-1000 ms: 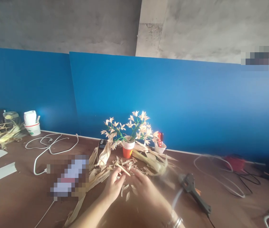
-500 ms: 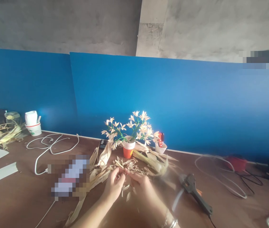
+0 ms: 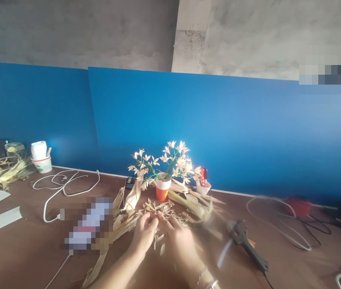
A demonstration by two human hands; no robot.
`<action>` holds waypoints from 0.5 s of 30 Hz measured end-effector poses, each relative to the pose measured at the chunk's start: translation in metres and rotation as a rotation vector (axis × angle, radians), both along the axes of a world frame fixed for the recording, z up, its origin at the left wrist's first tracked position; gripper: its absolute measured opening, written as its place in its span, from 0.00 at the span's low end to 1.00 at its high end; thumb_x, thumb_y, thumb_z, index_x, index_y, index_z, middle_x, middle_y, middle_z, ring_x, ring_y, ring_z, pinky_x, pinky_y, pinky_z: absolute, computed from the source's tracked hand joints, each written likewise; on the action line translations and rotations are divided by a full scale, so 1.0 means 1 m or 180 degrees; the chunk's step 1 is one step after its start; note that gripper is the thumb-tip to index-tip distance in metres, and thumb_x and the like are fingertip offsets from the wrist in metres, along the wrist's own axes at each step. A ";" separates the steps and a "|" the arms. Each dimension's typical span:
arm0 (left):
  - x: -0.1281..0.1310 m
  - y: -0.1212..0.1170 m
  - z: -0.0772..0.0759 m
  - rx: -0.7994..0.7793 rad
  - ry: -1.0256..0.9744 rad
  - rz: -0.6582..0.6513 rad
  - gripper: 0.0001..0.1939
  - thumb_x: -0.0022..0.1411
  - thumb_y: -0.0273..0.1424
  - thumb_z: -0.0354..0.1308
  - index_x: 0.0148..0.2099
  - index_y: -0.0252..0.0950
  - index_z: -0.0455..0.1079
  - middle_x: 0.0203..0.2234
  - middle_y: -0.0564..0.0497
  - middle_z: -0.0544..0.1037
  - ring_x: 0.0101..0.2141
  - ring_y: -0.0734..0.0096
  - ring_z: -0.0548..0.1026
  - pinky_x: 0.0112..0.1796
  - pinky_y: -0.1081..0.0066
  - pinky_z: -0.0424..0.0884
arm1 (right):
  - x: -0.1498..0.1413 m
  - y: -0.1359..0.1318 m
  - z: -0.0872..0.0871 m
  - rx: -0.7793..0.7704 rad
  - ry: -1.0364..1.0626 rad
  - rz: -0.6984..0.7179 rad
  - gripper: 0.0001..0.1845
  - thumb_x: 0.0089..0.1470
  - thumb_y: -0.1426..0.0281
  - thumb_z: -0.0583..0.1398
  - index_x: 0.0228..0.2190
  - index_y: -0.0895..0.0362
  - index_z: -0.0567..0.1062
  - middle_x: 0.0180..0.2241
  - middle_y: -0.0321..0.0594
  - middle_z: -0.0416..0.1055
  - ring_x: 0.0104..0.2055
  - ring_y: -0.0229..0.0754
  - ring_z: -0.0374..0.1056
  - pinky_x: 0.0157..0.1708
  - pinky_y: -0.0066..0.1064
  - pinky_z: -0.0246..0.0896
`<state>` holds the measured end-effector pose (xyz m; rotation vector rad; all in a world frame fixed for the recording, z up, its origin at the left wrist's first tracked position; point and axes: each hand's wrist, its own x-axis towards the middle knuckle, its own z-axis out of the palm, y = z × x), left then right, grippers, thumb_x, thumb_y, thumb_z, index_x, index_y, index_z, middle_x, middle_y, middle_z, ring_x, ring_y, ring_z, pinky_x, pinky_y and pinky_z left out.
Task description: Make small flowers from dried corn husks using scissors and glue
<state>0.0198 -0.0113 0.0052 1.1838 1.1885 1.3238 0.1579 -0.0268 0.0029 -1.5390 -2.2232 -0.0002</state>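
My left hand (image 3: 145, 233) is closed in a pinch on a narrow, pale strip of corn husk (image 3: 150, 208), whose end sticks out past the fingertips. My right hand (image 3: 181, 237) meets it at the fingertips, thumb and index finger pinched on the same small piece, mostly hidden by the fingers. Cut husk pieces (image 3: 166, 208) lie in a loose pile just beyond both hands. Behind the pile, a stack of orange and white paper cups (image 3: 162, 189) holds green stems with cream husk flowers (image 3: 182, 162).
Long dried husks (image 3: 132, 196) flank the cups. A black glue gun (image 3: 247, 243) lies right of my right hand, its cord trailing forward. On the left are a white cable (image 3: 65, 186), a blurred-out phone-like object (image 3: 89, 224) and a white cup (image 3: 42, 164). A blue partition (image 3: 206, 120) stands behind.
My right hand has turned slightly, with its fingers a little more spread and its wrist shifted left. The left hand stays almost in place.
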 end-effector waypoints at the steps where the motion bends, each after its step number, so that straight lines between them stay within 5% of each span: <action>1: -0.001 0.000 -0.001 -0.0026 0.0061 0.0018 0.12 0.49 0.40 0.58 0.25 0.36 0.67 0.17 0.55 0.70 0.22 0.71 0.68 0.26 0.72 0.64 | 0.003 0.001 0.001 0.0017 0.0125 -0.0128 0.43 0.40 0.84 0.55 0.59 0.49 0.65 0.33 0.42 0.72 0.24 0.39 0.66 0.22 0.26 0.58; 5: -0.003 0.000 -0.004 0.0051 0.0258 0.0106 0.15 0.51 0.43 0.58 0.24 0.36 0.66 0.17 0.55 0.68 0.23 0.71 0.67 0.27 0.73 0.64 | 0.019 0.001 0.011 -0.0285 0.1550 -0.0221 0.35 0.46 0.76 0.57 0.57 0.52 0.67 0.28 0.38 0.67 0.23 0.37 0.60 0.20 0.26 0.55; 9: -0.004 0.000 -0.001 0.0278 0.0522 -0.0033 0.17 0.54 0.46 0.56 0.26 0.36 0.68 0.19 0.54 0.69 0.23 0.69 0.68 0.28 0.71 0.65 | 0.018 0.003 0.014 -0.1652 0.3283 0.0311 0.29 0.55 0.65 0.54 0.58 0.57 0.66 0.19 0.29 0.56 0.20 0.33 0.51 0.19 0.24 0.49; 12: -0.004 0.000 -0.001 0.0366 0.0662 -0.0122 0.17 0.55 0.45 0.55 0.31 0.35 0.71 0.24 0.50 0.74 0.27 0.65 0.71 0.31 0.69 0.67 | 0.012 0.004 0.009 -0.2242 0.3571 0.0648 0.30 0.53 0.61 0.59 0.56 0.57 0.67 0.17 0.28 0.55 0.19 0.32 0.51 0.19 0.24 0.50; 15: -0.005 0.000 -0.002 0.0496 0.0709 -0.0248 0.14 0.57 0.41 0.54 0.32 0.35 0.71 0.28 0.48 0.77 0.32 0.61 0.74 0.36 0.67 0.69 | 0.011 0.005 0.005 -0.2192 0.3502 0.0800 0.27 0.53 0.57 0.59 0.52 0.56 0.73 0.17 0.31 0.58 0.19 0.34 0.54 0.21 0.28 0.56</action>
